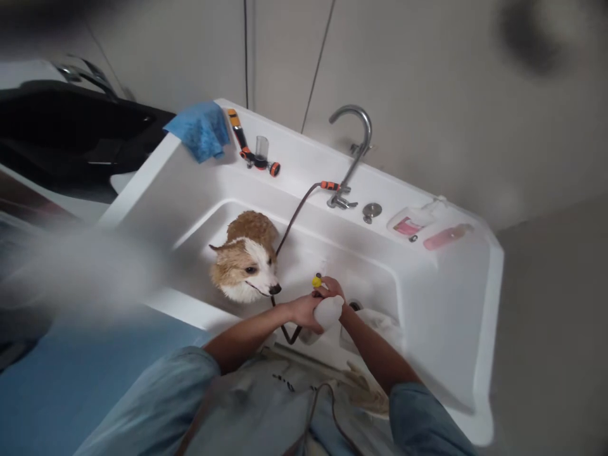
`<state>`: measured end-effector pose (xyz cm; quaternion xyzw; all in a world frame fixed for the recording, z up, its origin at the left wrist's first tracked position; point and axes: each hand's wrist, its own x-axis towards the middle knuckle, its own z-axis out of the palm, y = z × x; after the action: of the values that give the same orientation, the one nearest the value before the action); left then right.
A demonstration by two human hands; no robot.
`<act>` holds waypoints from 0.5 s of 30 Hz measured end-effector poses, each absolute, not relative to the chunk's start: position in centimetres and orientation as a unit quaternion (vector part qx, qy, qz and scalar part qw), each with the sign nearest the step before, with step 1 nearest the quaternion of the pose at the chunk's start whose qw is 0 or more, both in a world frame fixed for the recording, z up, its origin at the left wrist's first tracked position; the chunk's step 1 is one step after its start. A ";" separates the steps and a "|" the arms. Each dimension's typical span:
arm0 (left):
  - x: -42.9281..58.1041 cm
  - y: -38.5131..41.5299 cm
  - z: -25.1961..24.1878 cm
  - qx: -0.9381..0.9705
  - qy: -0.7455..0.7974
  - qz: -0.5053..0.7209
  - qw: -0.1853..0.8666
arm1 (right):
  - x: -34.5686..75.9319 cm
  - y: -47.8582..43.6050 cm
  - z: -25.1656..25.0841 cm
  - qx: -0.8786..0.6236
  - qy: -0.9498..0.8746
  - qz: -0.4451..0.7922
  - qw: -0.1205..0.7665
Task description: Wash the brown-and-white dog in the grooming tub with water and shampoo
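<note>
1. Nearest the camera: light-blue denim sleeves and a grey apron front, cut off by the bottom edge.
2. Left hand (304,310) is wrapped around a white bottle (327,311) over the tub's front edge. Right hand (331,288) is closed on the bottle's yellow cap (316,280); fingers are too small to make out in detail.
3. Tub (456,304): white, glossy, moulded, with a wide flat rim and a deep basin. It stands against a plain grey panelled wall, with grey floor to its right.
4. Dog (247,259) sits in the basin's left half, near the hands but apart from them; its wet tan-and-white coat is clumped.
5. A dark hose (294,215) runs from the chrome gooseneck faucet (354,152) on the back rim, passes behind the dog and loops down by the left hand. Its lower end is hidden.
6. Back-left corner of the rim: a crumpled blue towel (202,130) and an orange-black spray nozzle (251,152) with a clear cup part.
7. Back-right rim: a round chrome knob (371,211), a white-pink dispenser (411,223) and a pink bottle (446,236) lying flat.
8. A white cloth (380,320) sits by the drain, partly behind the right forearm.
9. The left of the frame is a blurred grey smear over a blue surface, unreadable. A dark object at top left is also unclear.
</note>
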<state>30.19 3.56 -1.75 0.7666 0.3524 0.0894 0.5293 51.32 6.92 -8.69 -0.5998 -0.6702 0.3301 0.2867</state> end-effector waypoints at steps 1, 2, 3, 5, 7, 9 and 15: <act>30.1 3.1 -1.4 0.772 0.344 0.083 0.527 | 51.5 6.7 -8.6 -0.615 -0.656 0.314 0.305; 30.0 2.6 -1.1 0.778 0.340 0.080 0.522 | 51.8 6.6 -8.4 -0.630 -0.640 0.293 0.328; 29.8 1.9 -0.7 0.778 0.341 0.086 0.520 | 52.1 6.7 -8.1 -0.646 -0.621 0.271 0.352; 28.9 0.6 -0.1 0.749 0.361 0.125 0.541 | 52.5 6.9 -7.5 -0.674 -0.563 0.218 0.426; 27.4 -0.6 0.6 0.693 0.377 0.187 0.586 | 52.6 7.3 -6.6 -0.685 -0.488 0.179 0.511; 25.7 -1.1 1.3 0.648 0.379 0.236 0.617 | 52.3 7.8 -5.5 -0.675 -0.439 0.178 0.565; 22.7 2.3 1.9 0.685 0.475 0.272 0.481 | 49.9 7.8 -1.6 -0.610 -0.357 0.372 0.602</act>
<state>22.69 2.31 1.94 0.6846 0.4753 0.2724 0.4809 49.90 7.75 -1.56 -0.6098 -0.3572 0.3719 0.6019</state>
